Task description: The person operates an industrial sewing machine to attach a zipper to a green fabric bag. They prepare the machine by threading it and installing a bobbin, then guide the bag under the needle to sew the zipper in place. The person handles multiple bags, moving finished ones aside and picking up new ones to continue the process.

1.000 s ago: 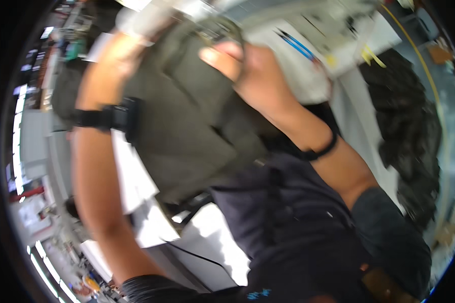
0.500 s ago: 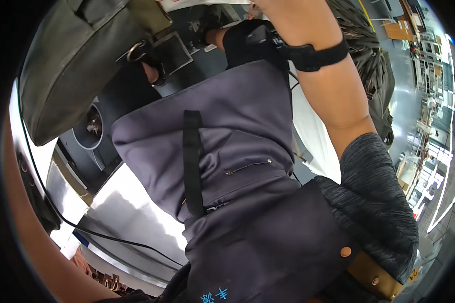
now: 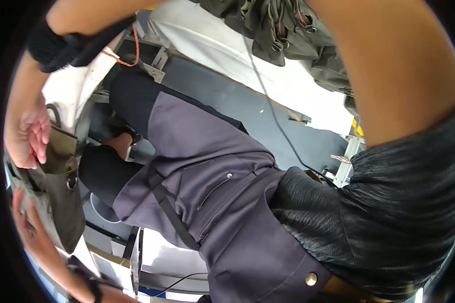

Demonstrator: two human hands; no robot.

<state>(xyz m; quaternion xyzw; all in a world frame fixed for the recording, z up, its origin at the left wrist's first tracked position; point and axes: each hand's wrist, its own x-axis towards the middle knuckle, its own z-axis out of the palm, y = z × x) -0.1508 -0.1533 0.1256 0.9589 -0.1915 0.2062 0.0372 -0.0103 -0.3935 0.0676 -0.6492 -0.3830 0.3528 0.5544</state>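
An olive-green bag (image 3: 65,202) with a metal ring stands at the far left, cut off by the dark rim of the view. My right arm loops round the top of the picture. From above, my right hand (image 3: 29,134) comes down onto the bag's upper part, fingers bent and close together at its edge. Lower down, my left hand (image 3: 33,224) lies along the bag's outer side, its fingers stretched and apart. Black bands (image 3: 76,45) circle my wrists. What lies between the right fingertips is too small to make out.
Several more olive bags (image 3: 288,35) are piled on a white-covered surface (image 3: 207,35) at the top. A cable (image 3: 273,108) hangs across the middle. My purple-grey apron (image 3: 202,126) fills the centre, with grey floor (image 3: 197,76) beyond. An orange cord (image 3: 136,48) hangs near my right forearm.
The view has turned, and the olive bag appears farther left and smaller. Both hands now show at it; earlier they were out of view. My right arm has swung across to the left.
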